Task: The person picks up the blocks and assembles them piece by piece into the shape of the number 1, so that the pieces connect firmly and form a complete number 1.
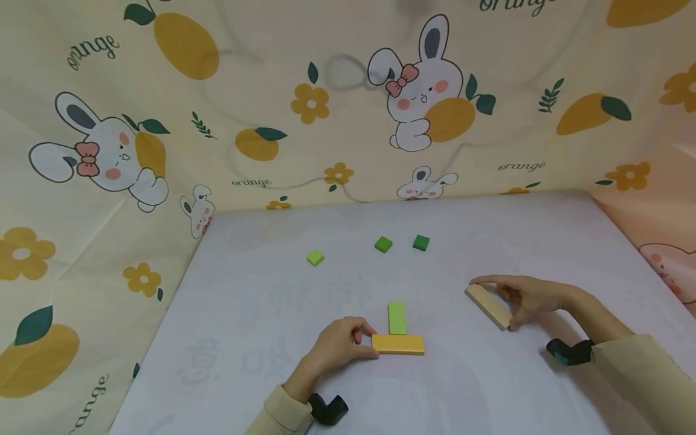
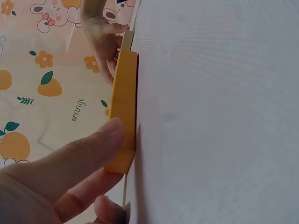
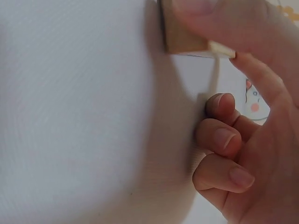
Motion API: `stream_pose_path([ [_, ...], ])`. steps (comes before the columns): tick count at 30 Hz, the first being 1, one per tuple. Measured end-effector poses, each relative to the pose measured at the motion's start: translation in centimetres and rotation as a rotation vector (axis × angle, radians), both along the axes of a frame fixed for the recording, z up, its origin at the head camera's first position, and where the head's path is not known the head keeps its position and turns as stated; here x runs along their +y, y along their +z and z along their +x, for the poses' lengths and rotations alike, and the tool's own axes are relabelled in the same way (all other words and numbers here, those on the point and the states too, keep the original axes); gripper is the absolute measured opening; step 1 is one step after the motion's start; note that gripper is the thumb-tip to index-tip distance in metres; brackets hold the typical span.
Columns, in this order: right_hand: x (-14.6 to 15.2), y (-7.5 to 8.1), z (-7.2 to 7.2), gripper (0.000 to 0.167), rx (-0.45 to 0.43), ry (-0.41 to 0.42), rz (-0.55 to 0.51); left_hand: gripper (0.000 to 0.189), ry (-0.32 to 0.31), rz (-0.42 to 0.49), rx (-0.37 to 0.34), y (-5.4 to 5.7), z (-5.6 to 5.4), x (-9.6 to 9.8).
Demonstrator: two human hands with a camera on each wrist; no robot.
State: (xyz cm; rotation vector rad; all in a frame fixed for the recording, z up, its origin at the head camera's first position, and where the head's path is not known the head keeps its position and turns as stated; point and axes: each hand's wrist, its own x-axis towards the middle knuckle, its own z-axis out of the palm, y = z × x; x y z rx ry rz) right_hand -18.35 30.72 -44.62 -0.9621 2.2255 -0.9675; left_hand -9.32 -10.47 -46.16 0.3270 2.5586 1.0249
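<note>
My left hand (image 1: pixel 339 341) pinches the left end of a yellow block (image 1: pixel 398 344), thumb along its near side and fingers at its far side. The flat top of a light green block (image 1: pixel 397 318) stretches away from the yellow one's far side, the two forming a T. To the right, my right hand (image 1: pixel 535 296) holds a plain wooden block (image 1: pixel 488 307) lengthwise between thumb and index finger, slanted on the table. In the right wrist view the thumb lies over the wooden block (image 3: pixel 187 39) and the other fingers curl beneath it, off the block.
Three small green cubes sit farther back: a light one (image 1: pixel 315 258), a mid-green one (image 1: pixel 383 244) and a dark one (image 1: pixel 421 243). A white tabletop (image 1: pixel 261 290) lies under everything. A rabbit-and-orange printed cloth (image 1: pixel 337 103) rises along the back and sides.
</note>
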Motion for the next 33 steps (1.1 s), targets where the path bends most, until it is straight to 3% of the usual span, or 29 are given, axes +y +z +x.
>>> stream_pose_path([
  [6, 0.0, 0.1, 0.5, 0.089, 0.030, -0.061, -0.030, 0.030, -0.002, 0.002, -0.001, -0.1, 0.0, 0.1],
  [12, -0.4, -0.5, 0.9, 0.087, 0.123, -0.078, -0.103, 0.030, -0.008, 0.008, 0.013, -0.1, 0.0, 0.0],
  [21, -1.3, -0.8, 1.1, 0.080, 0.234, -0.153, -0.127, 0.030, -0.013, 0.009, 0.028, -0.1, 0.0, -0.1],
  [33, -3.8, -0.1, 1.6, 0.082, 0.209, -0.257, -0.135, 0.030, -0.011, 0.011, 0.018, 0.2, 0.1, 0.0],
])
